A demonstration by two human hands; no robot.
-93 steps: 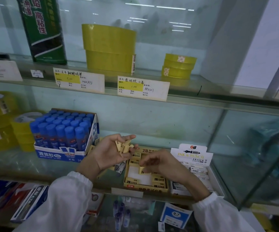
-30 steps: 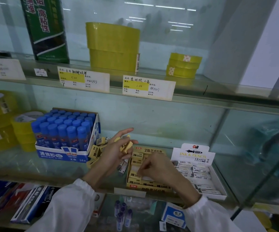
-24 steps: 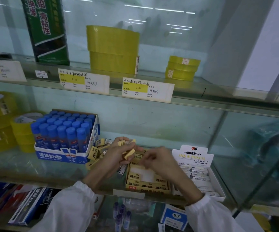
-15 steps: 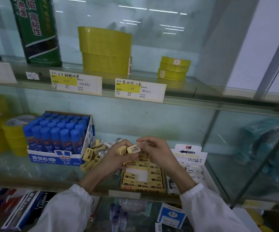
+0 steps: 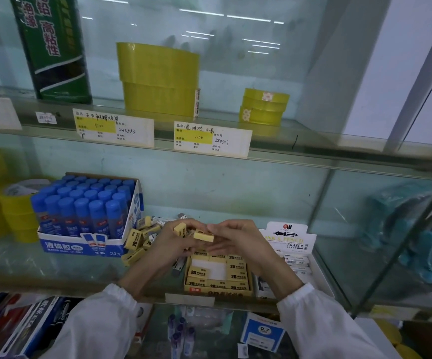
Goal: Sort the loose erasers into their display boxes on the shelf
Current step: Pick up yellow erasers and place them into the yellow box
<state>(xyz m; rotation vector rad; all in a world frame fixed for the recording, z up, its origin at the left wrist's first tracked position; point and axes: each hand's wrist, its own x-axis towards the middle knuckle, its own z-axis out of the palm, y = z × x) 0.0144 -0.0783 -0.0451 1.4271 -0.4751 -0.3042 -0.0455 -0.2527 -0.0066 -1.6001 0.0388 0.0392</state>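
Glass shelf (image 5: 28, 268) carries the yellow 2B box (image 5: 217, 277); just above it the right grip (image 5: 238, 242) pinches one yellow eraser (image 5: 204, 236) and the left grip (image 5: 170, 246) clutches several more, so a slack pinch could drop one left of the box among the loose erasers (image 5: 134, 240).

This was a stationery shop. Glass shelves (image 5: 313, 154) carried handwritten price labels (image 5: 113, 128) on their front edges. Stock sat in open retail display boxes: blue-capped glue sticks (image 5: 85, 211) at centre left, 2B erasers (image 5: 196, 274) and a carton marked ERASER (image 5: 291, 240) at lower centre, with stacked yellow tape rolls (image 5: 157, 79) above.
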